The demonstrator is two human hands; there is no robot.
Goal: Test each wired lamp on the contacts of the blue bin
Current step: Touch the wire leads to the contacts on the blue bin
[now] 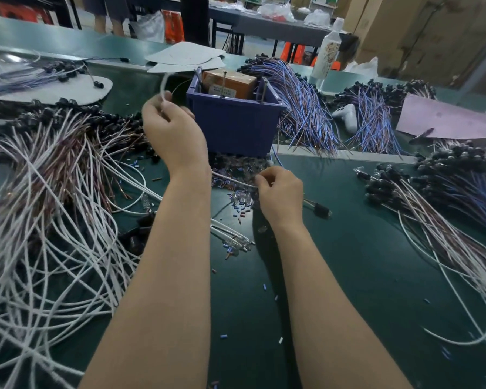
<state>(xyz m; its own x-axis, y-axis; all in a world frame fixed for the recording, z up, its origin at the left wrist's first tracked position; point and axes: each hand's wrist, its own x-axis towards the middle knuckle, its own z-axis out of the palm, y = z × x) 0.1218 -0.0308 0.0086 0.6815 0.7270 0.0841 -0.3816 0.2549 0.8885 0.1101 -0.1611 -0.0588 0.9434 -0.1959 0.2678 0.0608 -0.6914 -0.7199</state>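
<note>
From the head view, the left hand (171, 130) is raised just beside the left wall of the blue bin (236, 127), its fingers curled round a looped white wire (163, 85) that arcs up and back toward the rim. The right hand (281, 192) sits lower, in front of the bin over a litter of small parts (236, 197), fingertips pinching a low white wire (233, 180) that runs leftward under the left wrist; whether the two are one lead I cannot tell. The upright metal pins (224, 85) on the bin's rim, which I take for the contacts, lie ahead and to the right of the left hand, and it is clearly the nearer one. A heap of white-wired lamps (54, 192) lies on the green table (348, 276) to the left.
</note>
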